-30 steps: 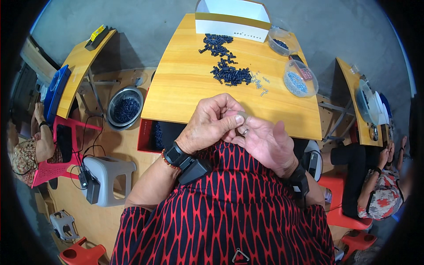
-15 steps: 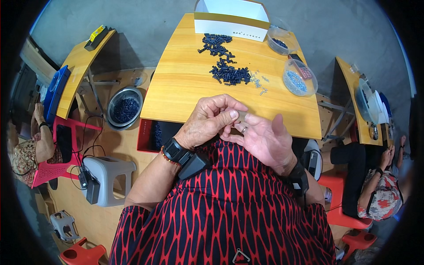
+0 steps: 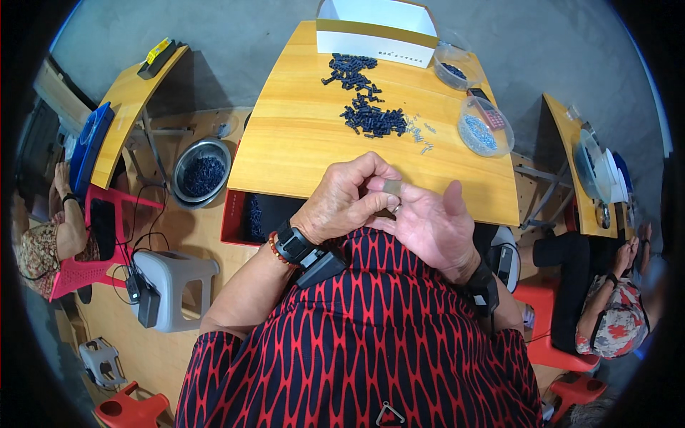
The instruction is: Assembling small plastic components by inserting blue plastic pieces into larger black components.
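Observation:
My left hand (image 3: 342,196) is closed around the fingers of my right hand, above my lap at the table's front edge. Palm up, my right hand (image 3: 435,220) has its thumb spread and its fingers stretched out; it wears a ring. A small greyish-beige strip (image 3: 392,187), looking like tape, lies on one of its fingers. My left thumb presses just below that strip. Beyond both hands, a pile of short dark plastic pieces (image 3: 374,120) lies on the wooden table (image 3: 292,135). Several small clear pieces (image 3: 421,132) are scattered beside the pile.
A white box (image 3: 378,46) stands at the table's far edge. On the right are a clear tub of bluish pieces (image 3: 479,132) and another with dark pieces (image 3: 451,70). A metal bowl (image 3: 202,175) of dark pieces is at left. Other people sit at both sides.
My left thumb has slid down off the beige strip, which now shows more fully. My left hand has shifted slightly to the right; the right hand has barely moved.

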Available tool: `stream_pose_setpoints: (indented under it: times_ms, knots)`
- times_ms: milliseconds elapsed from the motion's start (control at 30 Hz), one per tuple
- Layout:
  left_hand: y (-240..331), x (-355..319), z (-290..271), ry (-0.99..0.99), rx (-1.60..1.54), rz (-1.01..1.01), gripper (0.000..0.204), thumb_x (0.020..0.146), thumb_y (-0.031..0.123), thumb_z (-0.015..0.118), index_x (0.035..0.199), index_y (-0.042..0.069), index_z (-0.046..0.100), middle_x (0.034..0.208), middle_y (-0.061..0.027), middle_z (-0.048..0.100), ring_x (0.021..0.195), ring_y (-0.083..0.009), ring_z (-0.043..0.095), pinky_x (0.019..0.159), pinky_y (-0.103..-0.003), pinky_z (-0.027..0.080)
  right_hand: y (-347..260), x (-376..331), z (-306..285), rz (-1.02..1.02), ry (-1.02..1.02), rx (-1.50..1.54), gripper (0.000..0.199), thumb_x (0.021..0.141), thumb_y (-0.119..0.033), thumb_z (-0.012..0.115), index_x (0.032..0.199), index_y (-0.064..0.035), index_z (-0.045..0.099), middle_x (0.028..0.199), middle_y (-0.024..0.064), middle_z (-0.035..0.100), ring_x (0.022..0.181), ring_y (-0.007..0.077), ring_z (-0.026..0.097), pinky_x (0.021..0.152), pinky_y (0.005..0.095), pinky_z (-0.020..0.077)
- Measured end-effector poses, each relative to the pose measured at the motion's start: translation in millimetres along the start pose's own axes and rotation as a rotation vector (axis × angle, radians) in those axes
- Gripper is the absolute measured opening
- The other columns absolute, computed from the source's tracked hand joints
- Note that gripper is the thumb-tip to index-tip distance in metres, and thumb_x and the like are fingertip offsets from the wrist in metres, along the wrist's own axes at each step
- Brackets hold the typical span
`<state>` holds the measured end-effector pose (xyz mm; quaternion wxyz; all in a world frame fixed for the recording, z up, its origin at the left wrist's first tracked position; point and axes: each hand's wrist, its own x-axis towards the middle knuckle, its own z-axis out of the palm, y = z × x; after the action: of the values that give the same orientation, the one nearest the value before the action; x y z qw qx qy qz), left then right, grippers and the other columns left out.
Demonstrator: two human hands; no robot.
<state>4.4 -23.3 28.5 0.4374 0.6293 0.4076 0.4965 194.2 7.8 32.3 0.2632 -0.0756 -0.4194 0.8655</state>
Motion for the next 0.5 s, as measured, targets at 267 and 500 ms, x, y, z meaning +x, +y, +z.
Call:
stream_pose_setpoints:
  times_ms: [267, 500]
  knots:
    - [-4, 3, -3, 0.013, 0.376, 0.217, 0.021, 0.093, 0.007, 0.069, 0.111, -0.001, 0.062, 0.088, -0.0099, 0.069, 0.082, -0.0194, 0.07, 0.072, -0.03, 0.055, -6, 2, 12, -0.024, 0.019, 0.043, 0.118, 0.087, -0.084, 0.038, 0.151, 0.0137, 0.023, 0.148, 0.0195, 0.038, 0.141, 0.029, 0.034, 0.117, 0.0493, 0.0271]
    - [-6, 4, -3, 0.093, 0.311, 0.316, 0.026, 0.09, 0.0, 0.068, 0.115, 0.001, 0.064, 0.101, -0.0107, 0.063, 0.072, -0.02, 0.064, 0.067, -0.03, 0.053, 5, -4, -11, -0.079, -0.054, 0.122, 0.102, 0.093, -0.078, 0.036, 0.154, 0.0035, 0.027, 0.155, 0.0162, 0.031, 0.146, 0.0308, 0.026, 0.117, 0.0554, 0.0241]
